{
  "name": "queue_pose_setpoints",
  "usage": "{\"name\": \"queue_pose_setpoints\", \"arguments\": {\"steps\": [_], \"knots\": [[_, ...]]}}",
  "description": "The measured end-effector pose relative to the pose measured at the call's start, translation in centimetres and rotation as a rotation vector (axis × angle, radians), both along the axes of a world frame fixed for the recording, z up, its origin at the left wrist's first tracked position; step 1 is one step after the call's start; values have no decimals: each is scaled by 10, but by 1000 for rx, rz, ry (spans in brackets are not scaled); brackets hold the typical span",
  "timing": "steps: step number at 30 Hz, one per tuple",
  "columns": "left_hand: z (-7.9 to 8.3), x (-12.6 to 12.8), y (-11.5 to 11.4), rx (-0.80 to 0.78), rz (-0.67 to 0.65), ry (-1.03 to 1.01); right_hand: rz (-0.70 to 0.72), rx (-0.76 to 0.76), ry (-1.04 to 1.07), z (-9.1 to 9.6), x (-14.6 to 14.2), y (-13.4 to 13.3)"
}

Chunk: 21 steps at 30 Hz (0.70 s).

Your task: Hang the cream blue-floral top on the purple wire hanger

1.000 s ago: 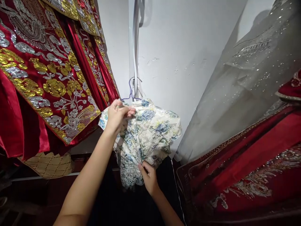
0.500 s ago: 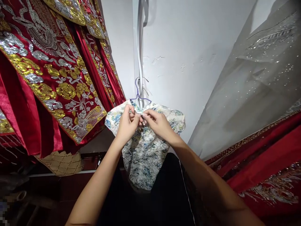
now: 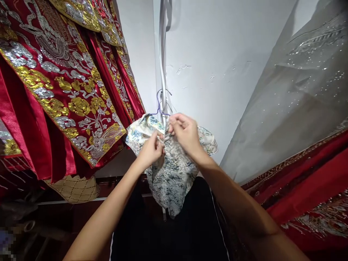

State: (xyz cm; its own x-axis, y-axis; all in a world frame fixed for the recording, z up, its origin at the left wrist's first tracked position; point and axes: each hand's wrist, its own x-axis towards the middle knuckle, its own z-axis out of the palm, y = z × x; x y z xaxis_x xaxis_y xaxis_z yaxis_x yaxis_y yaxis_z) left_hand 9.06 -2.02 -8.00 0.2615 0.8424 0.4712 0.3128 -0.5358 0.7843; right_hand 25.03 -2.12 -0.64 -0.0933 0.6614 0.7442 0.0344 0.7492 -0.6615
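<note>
Pinching floral top (image 3: 172,181), left hand (image 3: 152,149) lower, right hand (image 3: 187,134) curled higher, its hold unclear

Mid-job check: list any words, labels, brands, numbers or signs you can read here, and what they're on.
None readable: no lettering shows on the floral garment or the red embroidered garment; the marks on the wall form no legible characters.

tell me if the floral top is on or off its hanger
On: the purple hanger shows its hook and neck above the neckline, and the floral top hangs below, shoulders spread to either side.
</note>
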Motion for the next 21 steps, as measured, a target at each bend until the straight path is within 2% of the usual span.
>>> {"name": "queue_pose_setpoints", "arguments": {"steps": [2, 4, 6, 8, 11, 14, 17, 19, 21], "knots": [[-18, -3, -7, -45, 1, 102, 3, -11, 83, 13, 20, -4], [-29, -8, -15, -37, 13, 122, -8, -23, 161, 23, 50, -10], [-26, -14, -20, 34, 79, 58, 18, -55, 264, 24, 83, -17], [-10, -20, -16, 151, 188, -53, 89, -131, 365, 16, 116, -21], [22, -28, 11, 248, 290, -152, 178, -223, 536, -11, 149, -18], [36, -34, 40, 73, 235, -332, 160, -294, 805, -50, 156, -4], [31, -40, 50, -86, 201, -608, 99, -448, 1038, -94, 137, 8], [23, -47, 45, -163, 197, -742, 98, -535, 1087, -119, 117, 13], [17, -56, 36, -285, 190, -965, 131, -619, 1078, -136, 97, 16]]}}
